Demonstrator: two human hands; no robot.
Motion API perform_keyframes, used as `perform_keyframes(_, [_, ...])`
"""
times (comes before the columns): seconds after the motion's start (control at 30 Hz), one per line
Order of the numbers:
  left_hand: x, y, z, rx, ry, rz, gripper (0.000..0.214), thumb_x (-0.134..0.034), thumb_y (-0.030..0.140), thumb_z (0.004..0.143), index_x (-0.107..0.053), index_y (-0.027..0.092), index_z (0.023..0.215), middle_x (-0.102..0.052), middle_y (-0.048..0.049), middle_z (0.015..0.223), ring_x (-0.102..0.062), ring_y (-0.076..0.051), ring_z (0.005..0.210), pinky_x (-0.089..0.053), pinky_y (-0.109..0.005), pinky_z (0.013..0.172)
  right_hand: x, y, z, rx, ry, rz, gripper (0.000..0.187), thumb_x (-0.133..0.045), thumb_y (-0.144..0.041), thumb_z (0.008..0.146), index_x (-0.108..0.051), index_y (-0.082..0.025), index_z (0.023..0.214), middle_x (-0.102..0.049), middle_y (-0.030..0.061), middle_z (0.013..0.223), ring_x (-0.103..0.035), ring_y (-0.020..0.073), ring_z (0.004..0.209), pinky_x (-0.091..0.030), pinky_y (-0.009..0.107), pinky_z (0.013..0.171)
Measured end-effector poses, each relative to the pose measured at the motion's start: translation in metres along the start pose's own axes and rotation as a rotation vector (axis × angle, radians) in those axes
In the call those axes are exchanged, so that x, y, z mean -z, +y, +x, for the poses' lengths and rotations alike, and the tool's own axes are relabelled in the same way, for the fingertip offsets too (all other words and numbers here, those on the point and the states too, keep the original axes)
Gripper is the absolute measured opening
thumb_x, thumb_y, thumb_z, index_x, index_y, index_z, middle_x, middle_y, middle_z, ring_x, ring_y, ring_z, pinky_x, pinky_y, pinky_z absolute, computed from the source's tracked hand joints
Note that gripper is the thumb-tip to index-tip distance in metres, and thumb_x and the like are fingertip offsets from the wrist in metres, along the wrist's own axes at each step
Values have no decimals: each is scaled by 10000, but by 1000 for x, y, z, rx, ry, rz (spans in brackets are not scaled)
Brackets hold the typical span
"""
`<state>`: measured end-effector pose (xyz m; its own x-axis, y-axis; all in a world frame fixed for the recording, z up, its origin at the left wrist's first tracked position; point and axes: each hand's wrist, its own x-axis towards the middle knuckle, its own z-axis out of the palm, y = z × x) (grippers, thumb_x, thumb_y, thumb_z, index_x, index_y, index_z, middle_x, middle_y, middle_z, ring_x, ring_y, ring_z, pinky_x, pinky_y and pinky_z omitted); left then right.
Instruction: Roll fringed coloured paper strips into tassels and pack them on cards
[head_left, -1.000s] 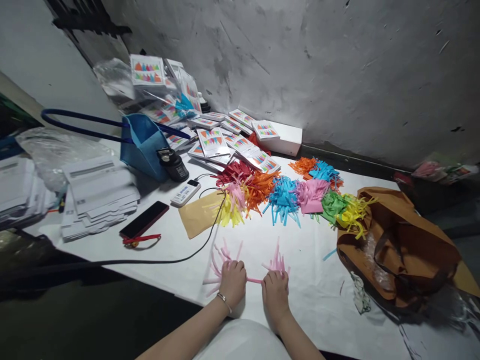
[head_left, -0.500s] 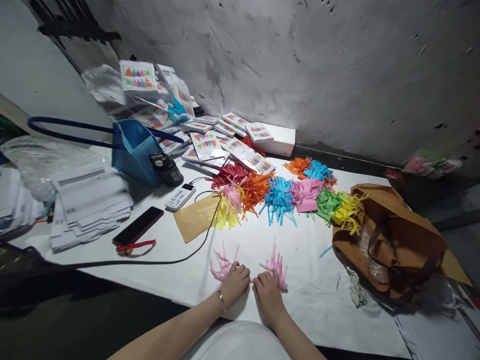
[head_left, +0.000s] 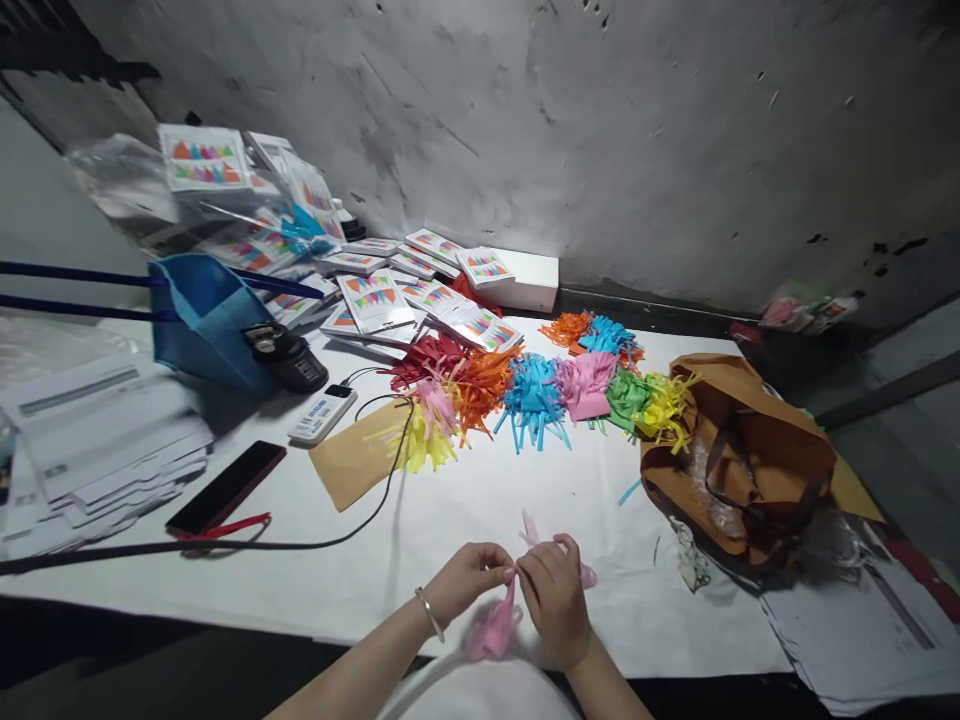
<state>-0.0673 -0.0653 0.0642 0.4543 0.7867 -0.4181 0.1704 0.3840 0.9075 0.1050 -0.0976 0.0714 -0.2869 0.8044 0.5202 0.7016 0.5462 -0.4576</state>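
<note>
A pink tissue-paper tassel hangs below my fingers, its twisted middle pinched between both hands. My left hand, with a silver bangle at the wrist, closes thumb and fingertips on the twist. Right beside it, my right hand grips the same strip with bent fingers. More pink fringe sticks out behind and to the right of my right hand. Beyond the hands lie bunches of tissue fringe: yellow, orange, blue, pink and green.
At left are a phone, a power bank, a black cable, paper stacks and a blue bag. Packaged cards pile against the wall. A brown bag stands open at right.
Both hands have come together at the middle of the pink tassel. Its left fringe has swung down towards my body. The view has shifted right.
</note>
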Motion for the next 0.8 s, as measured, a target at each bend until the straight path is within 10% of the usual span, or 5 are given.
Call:
perform_keyframes(0.23, [-34,38,9,-136,10,-191,347,-711,482,716,-612,150,706,-584,21,643,-497,-122,647,-406,-245,642,33,-7,6,-308,135,262,133,-505,-178,912,-627,-229,927,-650,22,826,-592,169,803,-470,325,769])
perform_keyframes(0.57, [-66,88,35,-414,-84,513,302,-518,482,864,-650,221,787,-667,-34,755,-571,-168,692,-466,-262,664,53,23,-18,-371,264,13,295,-387,-185,952,-587,-205,1169,-672,71,873,-617,213,821,-508,340,744])
perform_keyframes(0.8, [-118,82,83,-441,-122,687,326,-423,459,909,-582,223,750,-639,-34,709,-557,-169,631,-461,-273,615,47,60,-59,-719,260,-80,280,-346,-200,960,-556,-243,779,-635,31,756,-620,199,728,-483,287,676])
